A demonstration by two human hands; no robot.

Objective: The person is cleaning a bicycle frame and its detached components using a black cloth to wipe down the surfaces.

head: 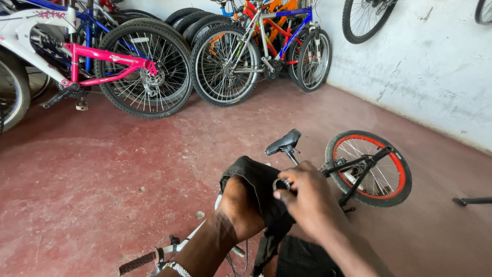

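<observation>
Head | black cloth [256, 177] crumpled | left hand [241, 205] clamped on it | right hand [307, 197] pinching it

A black cloth [256, 179] is bunched over the handlebar end of a small bicycle [359, 174] that lies on the red floor, with a ribbed metal ring [281, 183] against the cloth's folds

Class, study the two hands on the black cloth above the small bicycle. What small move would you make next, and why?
Probably draw the black cloth along the part beneath. The left hand grips the cloth from below, the right hand pinches a small metal ring against it, and the small bicycle stands right below.
</observation>
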